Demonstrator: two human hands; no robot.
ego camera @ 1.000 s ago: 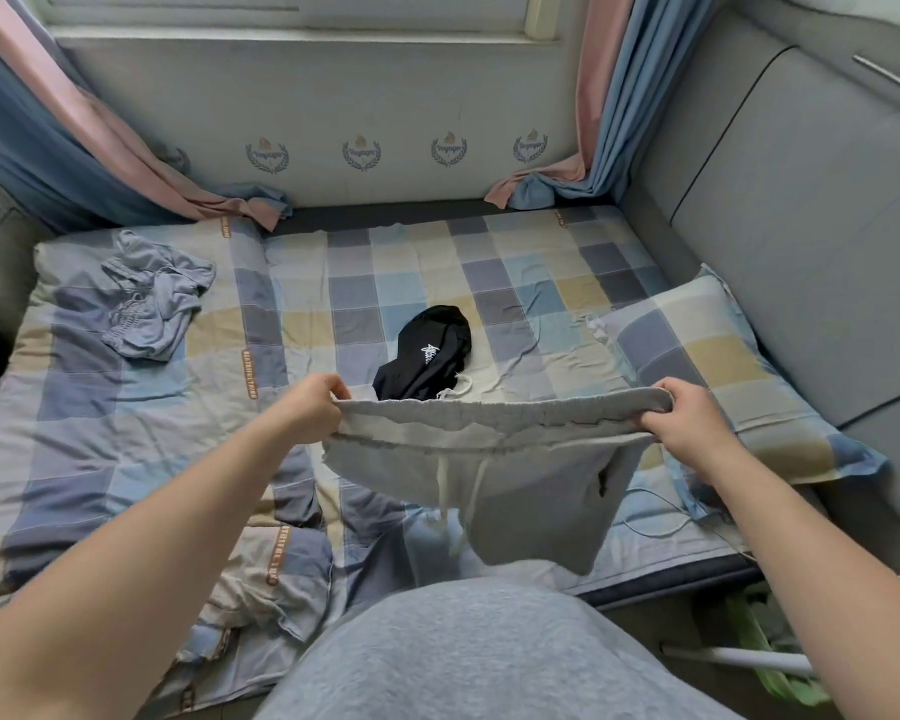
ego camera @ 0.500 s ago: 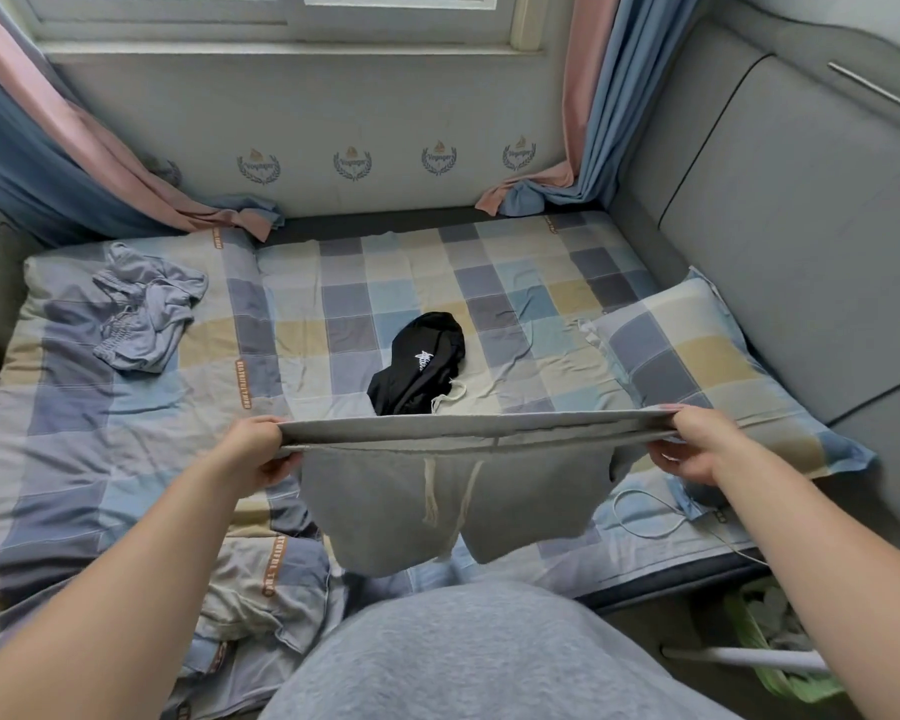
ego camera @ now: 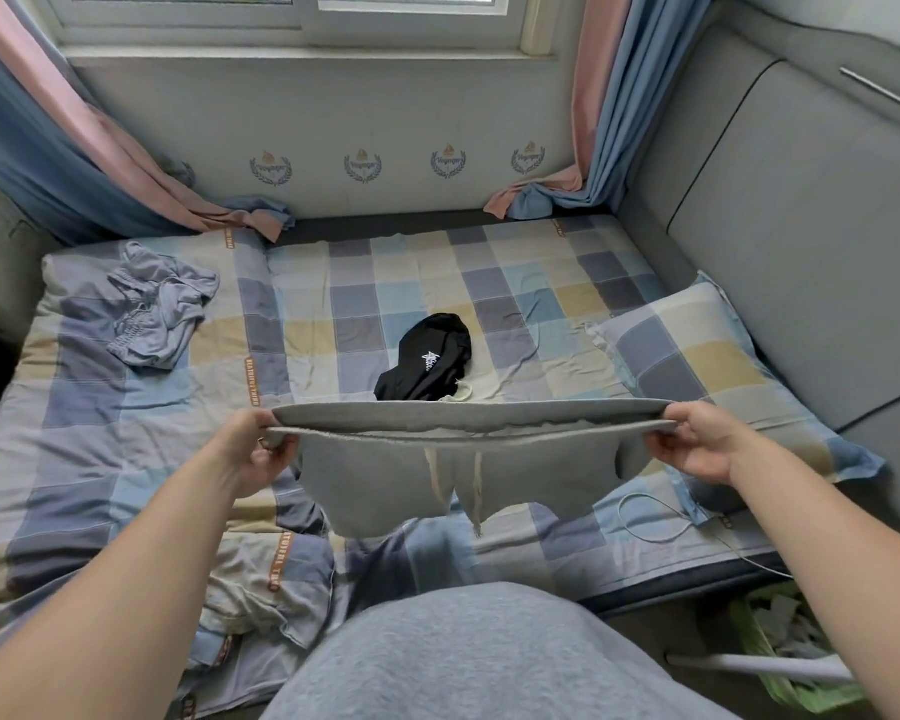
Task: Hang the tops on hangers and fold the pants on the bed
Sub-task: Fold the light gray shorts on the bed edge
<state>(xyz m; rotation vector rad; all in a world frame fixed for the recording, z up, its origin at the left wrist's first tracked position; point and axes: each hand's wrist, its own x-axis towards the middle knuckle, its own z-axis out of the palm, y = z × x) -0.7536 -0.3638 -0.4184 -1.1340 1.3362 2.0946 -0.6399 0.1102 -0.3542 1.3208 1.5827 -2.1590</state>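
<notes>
Grip: left hand and right hand each pinch a waistband end of grey shorts above the bed

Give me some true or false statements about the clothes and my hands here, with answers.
The left hand and right hand each grip the waistband of the gray pants. True.
A black garment lies on the bed beyond the pants. True.
The gray pants lie folded on the bed. False: they hang unfolded between the hands.
The blue-gray garment lies at the bed's near right. False: it lies crumpled at the far left.
</notes>
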